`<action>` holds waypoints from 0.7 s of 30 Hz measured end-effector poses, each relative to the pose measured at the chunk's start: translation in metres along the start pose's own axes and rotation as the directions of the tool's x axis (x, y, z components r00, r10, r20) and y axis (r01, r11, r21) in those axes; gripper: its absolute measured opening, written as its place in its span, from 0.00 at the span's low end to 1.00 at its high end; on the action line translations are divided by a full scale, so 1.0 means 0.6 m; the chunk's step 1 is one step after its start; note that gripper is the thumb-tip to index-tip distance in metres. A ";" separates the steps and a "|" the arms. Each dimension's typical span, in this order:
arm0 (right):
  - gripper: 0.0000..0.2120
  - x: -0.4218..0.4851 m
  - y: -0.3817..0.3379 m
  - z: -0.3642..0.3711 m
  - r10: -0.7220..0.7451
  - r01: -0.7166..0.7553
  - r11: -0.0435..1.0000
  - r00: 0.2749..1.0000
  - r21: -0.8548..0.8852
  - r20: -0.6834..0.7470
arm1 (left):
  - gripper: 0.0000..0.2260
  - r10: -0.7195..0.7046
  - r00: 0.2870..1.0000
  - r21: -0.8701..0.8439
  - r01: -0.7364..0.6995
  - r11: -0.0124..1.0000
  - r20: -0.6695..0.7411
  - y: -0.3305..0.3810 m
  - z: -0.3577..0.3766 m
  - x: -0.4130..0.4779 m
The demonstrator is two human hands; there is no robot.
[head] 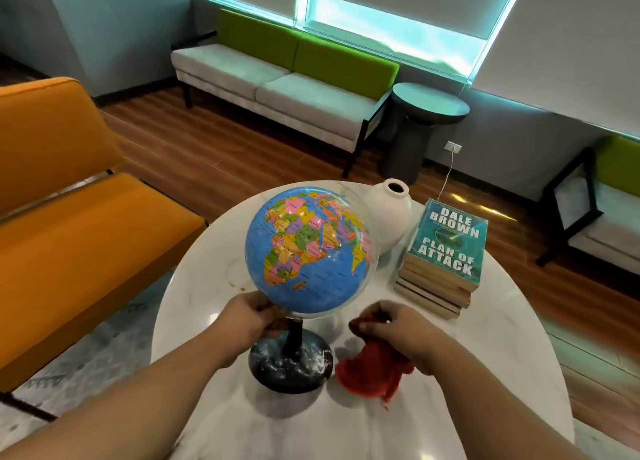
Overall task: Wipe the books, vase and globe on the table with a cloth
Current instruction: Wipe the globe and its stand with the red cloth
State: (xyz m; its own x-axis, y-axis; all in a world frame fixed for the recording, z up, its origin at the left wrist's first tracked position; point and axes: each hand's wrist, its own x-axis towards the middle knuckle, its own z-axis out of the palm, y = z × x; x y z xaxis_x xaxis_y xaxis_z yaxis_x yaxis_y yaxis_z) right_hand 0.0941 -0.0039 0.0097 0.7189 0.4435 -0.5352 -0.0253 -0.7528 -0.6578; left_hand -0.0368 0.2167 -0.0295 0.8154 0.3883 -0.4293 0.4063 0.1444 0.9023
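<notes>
Blue globe (304, 252) with multicoloured countries, dusty black base (289, 366); red cloth (372, 373); white vase (389, 217).

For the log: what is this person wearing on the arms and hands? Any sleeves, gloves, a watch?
Nothing visible. Both forearms are bare down to the frame's lower edge, with no sleeve in view. The left hand and right hand are ungloved, and neither wrist carries a watch or band. A small glint by the right fingers is too blurred to call a ring.
</notes>
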 end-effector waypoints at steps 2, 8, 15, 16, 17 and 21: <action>0.08 -0.005 0.009 0.012 0.036 -0.029 0.992 0.998 -0.127 0.054 | 0.05 -0.006 1.000 -0.007 0.006 1.000 -0.008 -0.005 -0.003 0.000; 0.17 -0.006 0.004 0.114 -0.308 0.305 0.925 0.951 -0.226 0.022 | 0.06 -0.017 1.000 -0.021 0.017 1.000 0.014 -0.014 -0.005 -0.008; 0.18 0.006 0.020 0.120 -0.375 0.341 0.860 0.927 -0.379 -0.018 | 0.09 -0.062 0.998 -0.102 0.061 0.993 -0.003 -0.013 0.004 -0.008; 0.17 0.004 0.016 0.125 -0.412 0.383 0.850 0.911 -0.362 -0.003 | 0.08 -0.055 0.998 -0.099 0.054 0.994 -0.006 -0.013 0.005 -0.008; 0.17 0.002 0.015 0.131 -0.438 0.422 0.829 0.898 -0.366 0.044 | 0.07 -0.035 0.999 -0.066 0.035 0.997 -0.007 -0.014 0.005 -0.007; 0.15 0.010 0.025 0.122 -0.398 0.398 0.808 0.912 -0.434 0.095 | 0.05 -0.024 1.000 -0.031 0.024 0.999 0.011 -0.017 0.002 -0.008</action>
State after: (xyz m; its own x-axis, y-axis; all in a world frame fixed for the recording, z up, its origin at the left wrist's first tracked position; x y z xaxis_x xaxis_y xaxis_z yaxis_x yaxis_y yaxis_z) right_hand 0.0474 0.0230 -0.0421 0.6001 0.7506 -0.2764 0.5670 -0.6429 -0.5149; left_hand -0.0444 0.2125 -0.0369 0.8100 0.3745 -0.4514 0.4130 0.1823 0.8923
